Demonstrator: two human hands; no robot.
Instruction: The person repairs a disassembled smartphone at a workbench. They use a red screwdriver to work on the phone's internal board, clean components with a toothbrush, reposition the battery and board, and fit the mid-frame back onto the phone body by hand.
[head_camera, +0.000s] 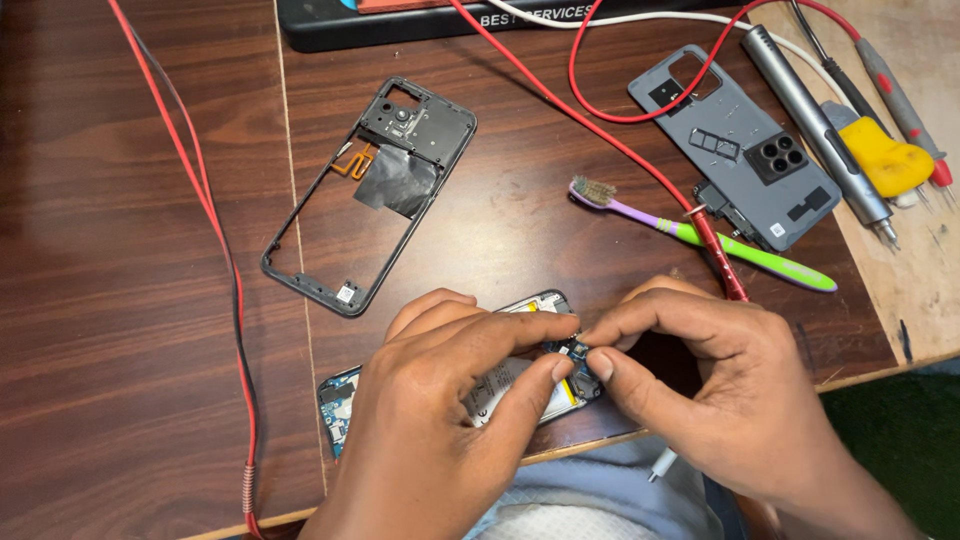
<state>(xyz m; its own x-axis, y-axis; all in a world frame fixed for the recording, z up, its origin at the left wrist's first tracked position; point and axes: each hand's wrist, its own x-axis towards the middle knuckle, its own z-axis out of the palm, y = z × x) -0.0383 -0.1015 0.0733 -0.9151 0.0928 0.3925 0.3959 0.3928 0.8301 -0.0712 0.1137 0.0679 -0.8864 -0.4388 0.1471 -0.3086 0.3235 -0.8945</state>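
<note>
At the near edge of the desk (130, 330) both hands meet over an opened phone (520, 385) that lies face down with its battery and boards bare. The left hand (440, 400) has thumb and forefinger pinched almost shut on a small dark component (572, 349) at the phone's upper right corner, and the right hand (720, 380) pinches the same part from the other side, its fingers (610, 365) just as nearly closed. I judge the step in hand to be seating or freeing that little part on the board; which of the two cannot be told. The next move seems to call for a light, steady grip and a straight pull or press, so that no connector bends

Toward the middle of the desk lies the black mid-frame (370, 195), with an orange flex strip and a dark foil patch inside it. Near the right edge rests the grey back cover (735, 145), inner side up, holding a square camera block. Between cover and hands lie a purple and green toothbrush (700, 235) and a red-handled screwdriver (718, 255). A red wire (215, 230) runs down the left side. No tray or box for loose parts is in view
</note>
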